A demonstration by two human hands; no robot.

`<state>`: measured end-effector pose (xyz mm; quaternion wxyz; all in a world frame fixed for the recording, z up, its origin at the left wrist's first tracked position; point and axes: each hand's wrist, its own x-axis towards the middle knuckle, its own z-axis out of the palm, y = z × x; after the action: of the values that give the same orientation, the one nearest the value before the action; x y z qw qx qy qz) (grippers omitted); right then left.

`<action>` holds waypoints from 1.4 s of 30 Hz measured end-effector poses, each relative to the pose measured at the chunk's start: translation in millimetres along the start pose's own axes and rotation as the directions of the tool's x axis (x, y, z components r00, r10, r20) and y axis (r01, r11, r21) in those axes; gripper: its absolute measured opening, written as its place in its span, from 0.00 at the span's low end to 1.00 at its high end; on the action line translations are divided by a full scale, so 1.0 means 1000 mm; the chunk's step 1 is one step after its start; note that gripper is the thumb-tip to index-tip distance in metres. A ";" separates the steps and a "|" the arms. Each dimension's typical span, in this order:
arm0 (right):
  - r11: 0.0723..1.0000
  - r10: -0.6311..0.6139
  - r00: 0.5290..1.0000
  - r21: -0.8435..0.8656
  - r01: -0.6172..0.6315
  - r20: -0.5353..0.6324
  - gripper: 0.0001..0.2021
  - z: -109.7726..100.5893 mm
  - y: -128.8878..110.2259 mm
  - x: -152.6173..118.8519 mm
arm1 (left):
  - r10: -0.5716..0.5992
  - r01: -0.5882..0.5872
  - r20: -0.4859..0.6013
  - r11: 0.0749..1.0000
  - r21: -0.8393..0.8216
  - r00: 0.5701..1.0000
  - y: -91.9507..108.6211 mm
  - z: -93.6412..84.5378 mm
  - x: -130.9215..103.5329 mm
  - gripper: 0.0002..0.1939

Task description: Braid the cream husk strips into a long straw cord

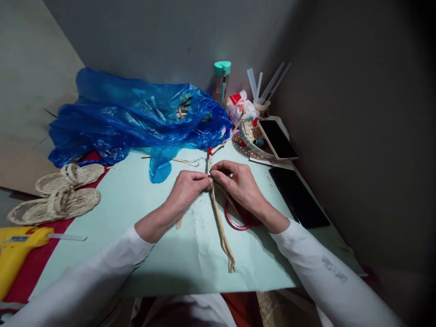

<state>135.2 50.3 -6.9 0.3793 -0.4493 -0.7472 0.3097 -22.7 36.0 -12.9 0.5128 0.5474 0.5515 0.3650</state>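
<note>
My left hand (pixel 189 190) and my right hand (pixel 236 181) meet over the middle of the table. Both pinch a narrow braid of straw-coloured fibre (pixel 210 161), thumbs and forefingers nearly touching. Above my fingers the braid runs up to a red tie (pixel 210 151). Below them a long loose strand (pixel 220 222) hangs toward the table's front edge, and other strands come out under each hand. Beneath my right hand lies a pair of scissors with red handles (pixel 235 227), partly hidden.
A blue plastic bag (pixel 136 118) spreads across the back. Woven sandals (pixel 64 200) and a yellow glue gun (pixel 20 250) lie left. A bottle (pixel 222 81), a small basket (pixel 250 136), a phone (pixel 279 138) and a dark tablet-like slab (pixel 299 197) stand or lie right.
</note>
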 end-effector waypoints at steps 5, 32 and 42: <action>0.996 0.087 0.996 0.015 -0.087 0.010 0.11 -0.013 0.004 0.004 | -0.014 0.015 0.020 0.999 -0.029 1.000 0.002 0.001 0.000 0.12; 0.896 0.327 0.934 0.267 -0.355 0.146 0.30 -0.067 -0.010 -0.034 | -0.087 0.103 0.078 0.970 -0.221 0.993 -0.005 -0.006 -0.004 0.13; 0.960 0.028 0.989 -0.279 0.013 0.144 0.17 -0.049 -0.013 -0.028 | -0.126 0.122 -0.001 0.964 -0.236 0.992 0.003 -0.009 -0.010 0.11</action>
<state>179.4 25.7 20.4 0.2551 -0.4772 -0.8075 0.2351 -32.1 28.4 -6.6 0.5914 0.4440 0.5417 0.3995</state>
